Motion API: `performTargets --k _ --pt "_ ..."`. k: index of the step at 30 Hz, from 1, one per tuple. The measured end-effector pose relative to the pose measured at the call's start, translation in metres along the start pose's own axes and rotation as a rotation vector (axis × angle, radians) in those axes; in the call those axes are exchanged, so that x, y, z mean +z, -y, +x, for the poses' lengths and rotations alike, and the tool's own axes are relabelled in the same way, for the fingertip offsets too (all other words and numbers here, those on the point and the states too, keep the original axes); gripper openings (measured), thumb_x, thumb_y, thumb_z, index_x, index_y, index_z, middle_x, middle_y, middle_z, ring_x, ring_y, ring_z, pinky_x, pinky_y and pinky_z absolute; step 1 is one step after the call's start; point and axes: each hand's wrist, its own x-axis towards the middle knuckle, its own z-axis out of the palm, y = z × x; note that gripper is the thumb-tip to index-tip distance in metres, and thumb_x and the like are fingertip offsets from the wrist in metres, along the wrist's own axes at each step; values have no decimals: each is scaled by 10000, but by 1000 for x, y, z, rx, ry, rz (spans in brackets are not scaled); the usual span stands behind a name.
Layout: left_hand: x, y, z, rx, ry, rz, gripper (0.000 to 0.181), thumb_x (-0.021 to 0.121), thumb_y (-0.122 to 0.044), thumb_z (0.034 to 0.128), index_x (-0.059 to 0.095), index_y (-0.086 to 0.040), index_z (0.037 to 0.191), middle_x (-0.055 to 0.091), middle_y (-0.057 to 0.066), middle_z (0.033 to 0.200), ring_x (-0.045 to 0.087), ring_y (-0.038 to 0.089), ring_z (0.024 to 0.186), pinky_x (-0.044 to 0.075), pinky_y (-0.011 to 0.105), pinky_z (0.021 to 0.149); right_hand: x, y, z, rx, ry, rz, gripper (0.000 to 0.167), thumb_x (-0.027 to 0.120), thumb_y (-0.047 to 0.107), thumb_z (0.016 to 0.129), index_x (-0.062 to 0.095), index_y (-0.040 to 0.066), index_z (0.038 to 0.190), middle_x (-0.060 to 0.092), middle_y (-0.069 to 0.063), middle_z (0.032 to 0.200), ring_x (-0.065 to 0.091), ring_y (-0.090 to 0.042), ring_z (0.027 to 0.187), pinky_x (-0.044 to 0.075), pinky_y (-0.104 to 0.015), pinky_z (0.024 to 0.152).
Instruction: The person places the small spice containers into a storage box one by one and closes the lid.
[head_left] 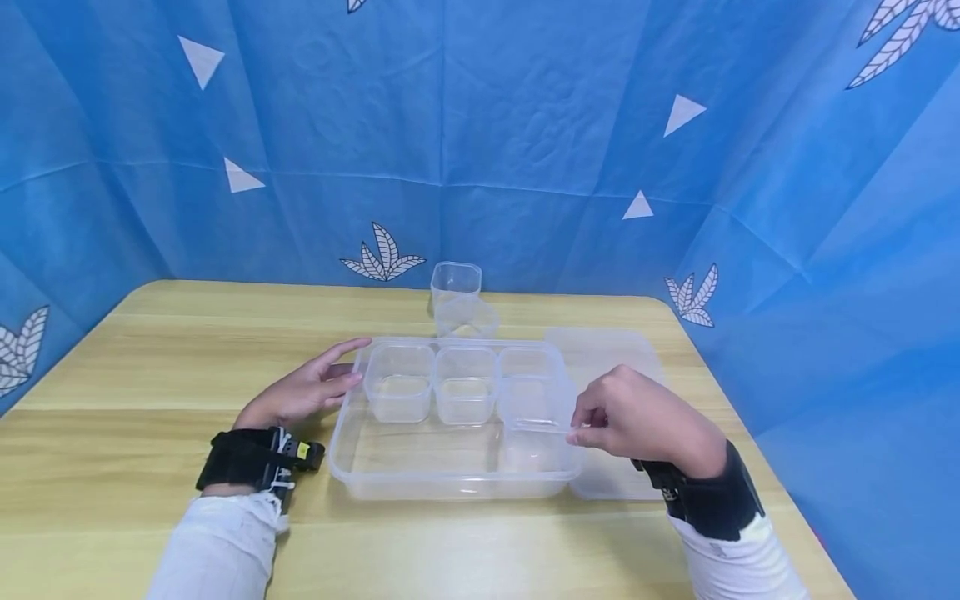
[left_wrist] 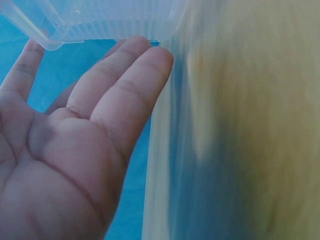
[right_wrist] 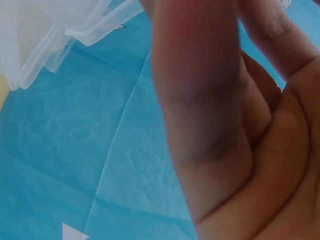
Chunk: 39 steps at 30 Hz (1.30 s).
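Note:
A large clear plastic container sits on the table. Three small clear boxes stand side by side along its back: a left box, a middle box and a right box. Another small clear box is at the front right corner, its rim pinched between the thumb and fingers of my right hand. It appears slightly raised; whether it touches the bottom I cannot tell. My left hand rests its extended fingers against the container's left end, and its palm holds nothing.
Behind the container stand one small clear box and another small clear box close together. A flat translucent lid lies to the right, partly under my right hand. A blue patterned cloth hangs behind the wooden table.

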Motion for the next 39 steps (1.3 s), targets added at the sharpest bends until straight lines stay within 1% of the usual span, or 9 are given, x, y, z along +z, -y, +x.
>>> performTargets --k 5,8,11,16,22,30,39 --pt "0 0 0 5 -5 15 679 535 -255 1017 144 -121 1555 311 331 1451 533 290 1198 496 365 930 4 -2 2 7 48 35 94 799 142 810 744 157 735 633 147 683 546 42 598 497 -189 580" --pt "0 -1 1 4 1 14 672 523 -244 1023 135 -122 1558 311 332 1451 523 315 1208 494 391 934 6 -4 4 21 82 62 103 803 132 804 745 159 723 642 149 680 575 43 615 510 -186 597" --pt "0 -2 2 2 14 -20 673 513 -224 1027 114 -124 1560 310 337 1448 525 344 1204 492 445 930 8 -5 6 36 113 76 117 810 121 793 745 167 707 634 162 665 574 44 613 508 -185 595" --pt "1 -4 3 -14 28 -96 676 496 -203 1034 80 -139 1563 314 361 1434 577 376 1137 512 525 863 12 -8 8 45 142 67 152 826 99 765 734 178 672 603 185 629 538 51 576 490 -178 564" --pt "4 -6 1 -28 34 -137 680 491 -201 1036 66 -147 1564 318 365 1427 595 390 1102 519 549 833 17 -9 10 70 156 62 205 847 89 728 709 197 622 557 206 578 487 43 527 464 -183 517" --pt "4 -5 1 -21 23 -126 652 485 -194 1038 98 -132 1558 317 363 1427 609 385 1073 523 555 813 20 -9 11 106 176 66 227 863 98 712 693 199 601 535 196 557 458 18 512 452 -199 495" --pt "5 -5 3 -18 -6 -100 654 486 -219 1038 103 -139 1562 318 350 1436 594 408 1092 525 549 815 23 -15 14 98 180 50 264 865 89 701 666 203 570 511 200 538 445 27 498 439 -190 487"
